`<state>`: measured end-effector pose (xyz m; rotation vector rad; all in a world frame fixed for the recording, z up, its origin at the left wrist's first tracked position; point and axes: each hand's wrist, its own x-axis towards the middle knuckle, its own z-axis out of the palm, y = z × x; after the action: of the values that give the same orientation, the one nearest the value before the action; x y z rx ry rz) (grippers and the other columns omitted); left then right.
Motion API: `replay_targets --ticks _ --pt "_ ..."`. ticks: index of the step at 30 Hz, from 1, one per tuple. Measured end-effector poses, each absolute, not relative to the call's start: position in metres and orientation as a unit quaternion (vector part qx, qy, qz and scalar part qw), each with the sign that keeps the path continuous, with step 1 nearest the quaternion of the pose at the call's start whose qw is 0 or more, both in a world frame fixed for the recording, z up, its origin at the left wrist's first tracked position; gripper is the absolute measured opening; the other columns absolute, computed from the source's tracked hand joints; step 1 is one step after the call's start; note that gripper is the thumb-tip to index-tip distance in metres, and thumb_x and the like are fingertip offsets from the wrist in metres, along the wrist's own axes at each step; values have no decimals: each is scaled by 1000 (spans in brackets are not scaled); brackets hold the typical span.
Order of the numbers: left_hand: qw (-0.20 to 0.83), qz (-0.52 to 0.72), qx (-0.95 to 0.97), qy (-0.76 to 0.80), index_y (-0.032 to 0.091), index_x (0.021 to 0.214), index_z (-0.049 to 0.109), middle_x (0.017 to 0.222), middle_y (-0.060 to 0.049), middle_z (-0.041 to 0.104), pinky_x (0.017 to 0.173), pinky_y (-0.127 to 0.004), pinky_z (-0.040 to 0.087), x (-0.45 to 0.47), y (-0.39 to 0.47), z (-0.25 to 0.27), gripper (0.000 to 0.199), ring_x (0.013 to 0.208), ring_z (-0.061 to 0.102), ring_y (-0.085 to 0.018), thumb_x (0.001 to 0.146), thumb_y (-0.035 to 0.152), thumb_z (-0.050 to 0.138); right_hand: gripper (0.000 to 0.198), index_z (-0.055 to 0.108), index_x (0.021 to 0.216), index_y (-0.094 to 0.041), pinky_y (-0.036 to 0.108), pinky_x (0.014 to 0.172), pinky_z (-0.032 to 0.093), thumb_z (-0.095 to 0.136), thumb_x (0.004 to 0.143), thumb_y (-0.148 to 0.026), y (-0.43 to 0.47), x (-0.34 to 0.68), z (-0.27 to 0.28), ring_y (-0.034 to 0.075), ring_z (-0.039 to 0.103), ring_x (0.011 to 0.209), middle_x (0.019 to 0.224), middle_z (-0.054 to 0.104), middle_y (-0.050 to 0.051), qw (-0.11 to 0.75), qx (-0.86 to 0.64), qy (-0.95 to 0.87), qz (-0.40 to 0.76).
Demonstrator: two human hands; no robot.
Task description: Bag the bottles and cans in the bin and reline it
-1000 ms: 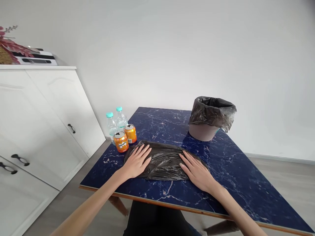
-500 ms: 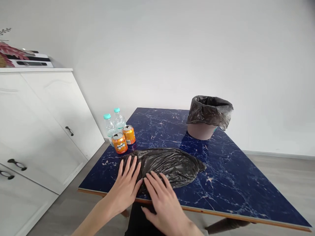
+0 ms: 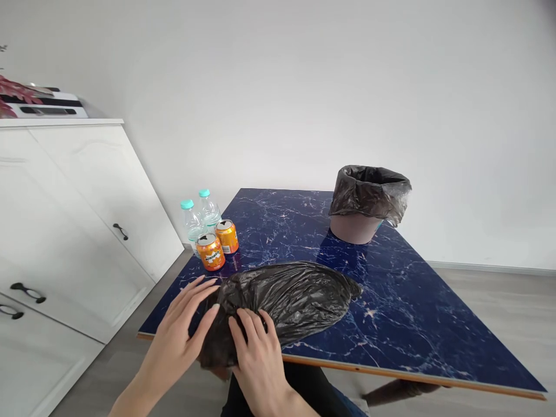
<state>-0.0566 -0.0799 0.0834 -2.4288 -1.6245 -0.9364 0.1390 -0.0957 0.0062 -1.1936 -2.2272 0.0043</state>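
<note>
A crumpled black plastic bag point(image 3: 304, 295) lies spread along the near edge of the blue marbled table point(image 3: 403, 318), its left end hanging over that edge. My right hand point(image 3: 260, 359) rests on the left part of the bag, fingers slightly bent and lying on the plastic. At the bag's left end is my left hand point(image 3: 178, 330), open, with thumb and fingers apart. Whether its fingertips touch the plastic is hard to tell. Beyond it stand two orange soda cans, a nearer can point(image 3: 211, 255) and a farther can point(image 3: 227, 237).
Two clear bottles with turquoise caps, a nearer bottle point(image 3: 191, 223) and a farther bottle point(image 3: 210, 211), stand behind the cans. A bin point(image 3: 354, 229) lined with a black bag point(image 3: 362, 200) sits at the table's back right. White cabinets point(image 3: 78, 202) are on the left.
My left hand has moved left and lifted off the bag's top. My right hand has slid left across the bag, and its left end now droops over the table edge.
</note>
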Motion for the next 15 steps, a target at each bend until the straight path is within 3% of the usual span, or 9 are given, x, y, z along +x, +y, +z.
replay_targets --ticks 4,6,9,11,13,15 --pt "-30 -393 -711 -582 28 133 66 140 -7 72 115 -45 54 -59 -88 95 37 134 66 -28 112 47 43 73 63 147 -22 43 96 61 61 77 -2 -114 165 23 28 72 107 122 75 10 332 -443 -829 82" --pt "-57 -417 -687 -593 26 129 68 134 -8 74 112 -42 56 -58 -89 98 40 131 68 -28 113 49 39 80 64 148 -25 40 95 62 56 72 -1 -119 179 36 27 72 106 123 75 8 381 -435 -802 148" --pt "-73 -452 -672 -582 24 124 69 132 -9 73 105 -39 59 -49 -89 100 39 128 68 -28 114 46 39 79 52 161 -28 37 110 57 46 87 -4 -117 203 51 23 69 128 142 70 6 463 -427 -733 258" --pt "-59 -474 -680 -556 25 120 67 130 -9 72 102 -39 60 -37 -89 99 31 125 68 -27 114 41 41 71 30 173 -29 39 112 56 33 104 -11 -110 219 51 22 67 134 147 69 6 486 -456 -683 301" --pt "-33 -482 -711 -511 26 120 65 130 -8 70 106 -42 58 -22 -88 98 23 125 68 -26 113 33 44 65 10 176 -30 42 108 59 26 113 -24 -99 237 42 25 70 132 145 71 6 483 -506 -654 288" --pt "-19 -448 -770 -454 28 128 62 141 -9 66 114 -46 53 -4 -84 95 22 134 63 -27 112 26 47 64 1 175 -31 45 108 59 24 115 -35 -86 255 28 28 73 126 146 70 5 465 -551 -649 243"
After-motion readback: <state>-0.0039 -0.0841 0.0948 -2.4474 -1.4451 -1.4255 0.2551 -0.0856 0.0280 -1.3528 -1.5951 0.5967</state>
